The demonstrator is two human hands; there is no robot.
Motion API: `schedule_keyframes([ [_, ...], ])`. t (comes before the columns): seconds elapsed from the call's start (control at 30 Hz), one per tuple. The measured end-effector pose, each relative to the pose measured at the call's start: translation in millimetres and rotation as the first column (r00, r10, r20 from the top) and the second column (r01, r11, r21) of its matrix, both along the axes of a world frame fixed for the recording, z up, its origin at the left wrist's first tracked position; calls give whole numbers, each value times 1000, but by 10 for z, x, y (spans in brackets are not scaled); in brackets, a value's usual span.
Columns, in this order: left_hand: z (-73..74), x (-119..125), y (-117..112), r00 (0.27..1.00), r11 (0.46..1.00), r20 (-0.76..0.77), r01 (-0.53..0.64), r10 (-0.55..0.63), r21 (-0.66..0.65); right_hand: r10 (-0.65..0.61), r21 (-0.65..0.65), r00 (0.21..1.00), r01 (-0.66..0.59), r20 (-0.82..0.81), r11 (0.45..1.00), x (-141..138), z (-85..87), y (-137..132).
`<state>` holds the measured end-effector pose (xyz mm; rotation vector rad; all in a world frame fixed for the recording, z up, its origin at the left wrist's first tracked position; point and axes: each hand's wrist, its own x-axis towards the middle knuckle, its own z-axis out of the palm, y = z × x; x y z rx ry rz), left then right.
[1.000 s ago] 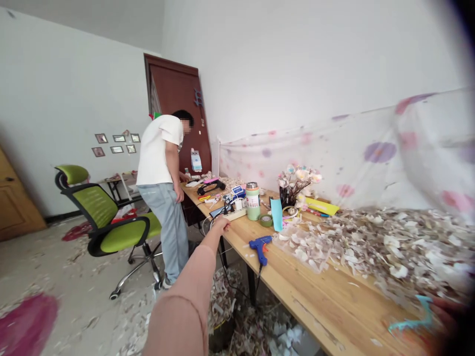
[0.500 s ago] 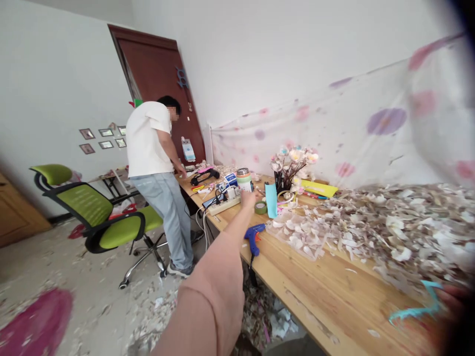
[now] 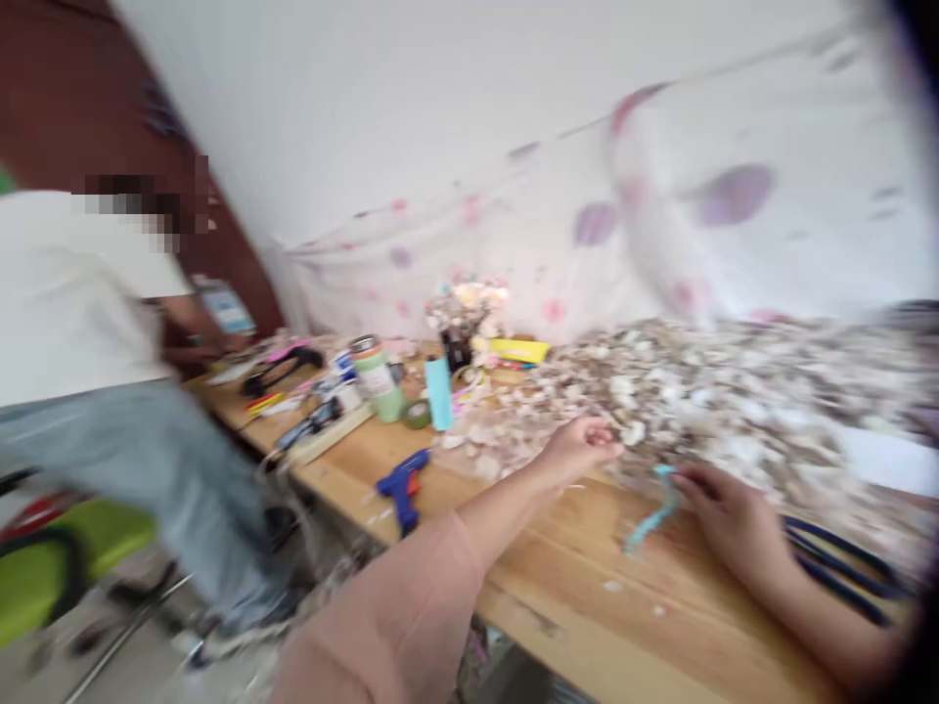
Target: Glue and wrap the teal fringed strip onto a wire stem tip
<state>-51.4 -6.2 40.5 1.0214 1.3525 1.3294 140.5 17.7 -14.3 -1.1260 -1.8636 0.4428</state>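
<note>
My right hand pinches a thin, crumpled light-blue paper strip, which dangles just above the wooden table. Reaching in from the lower left, my left hand hovers over the table with its fingers curled together. Whether anything is between them is too blurred to see. Pale dried petals or flakes lie in a large heap behind both hands. Beside my right wrist are scissors with dark handles, partly covered by the forearm. To the left of my left forearm lies a blue glue gun.
A green thermos, a roll of green tape, an upright light-blue paper piece and artificial flowers stand further back. A power strip sits near the left edge. Another person bends over the table's far end.
My left hand has left the spot by the thermos and come right, close to my right hand. The view has swung right, bringing my right hand and the scissors into sight.
</note>
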Motion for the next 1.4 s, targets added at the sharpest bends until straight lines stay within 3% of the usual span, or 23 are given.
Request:
schedule_keyframes([
  [0.1, -207, 349, 117, 986, 988, 73, 151, -149, -21, 34, -67, 993, -41, -113, 997, 123, -26, -11],
  [0.17, -300, 380, 172, 966, 972, 112, 235, -232, -15, 91, -86, 985, -104, -148, 991, 80, -18, 12],
  [0.33, -389, 303, 172, 929, 940, 153, 341, -336, -3, 73, -119, 983, -94, -171, 988, 21, -15, 13],
  [0.7, -435, 388, 61, 937, 938, 46, 344, -346, 46, 164, -143, 969, -192, -187, 971, 58, -47, -4],
  [1.07, -396, 403, 38, 931, 935, 91, 351, -354, 47, 201, -130, 946, -239, -253, 962, 86, -21, -37],
  [1.4, -403, 410, 27, 924, 924, 45, 376, -380, 74, 156, -126, 974, -177, -164, 976, 79, 5, -67],
])
